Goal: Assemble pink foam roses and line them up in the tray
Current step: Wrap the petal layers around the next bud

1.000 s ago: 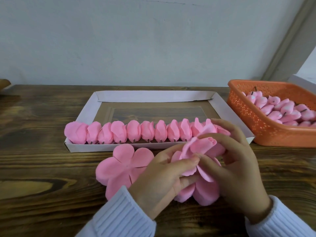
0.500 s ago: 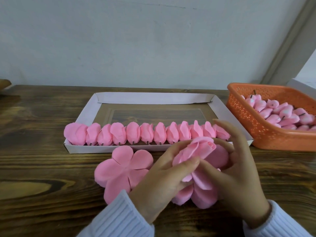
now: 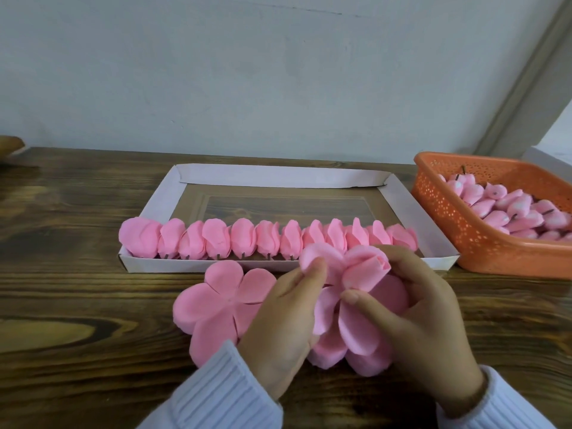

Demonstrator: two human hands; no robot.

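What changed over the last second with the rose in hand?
The left hand went from pressing a petal onto the bud to pinching an outer petal and drawing it up-left, opening the rose. The right hand kept holding the bud. Unchanged: flat petal blank, row of roses in the tray, orange basket.

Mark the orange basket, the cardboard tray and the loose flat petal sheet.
orange basket (image 3: pixel 445 218), head view, perforated left wall.
cardboard tray (image 3: pixel 278 176), head view, far wall.
flat petal sheet (image 3: pixel 216 305), head view, near its centre.
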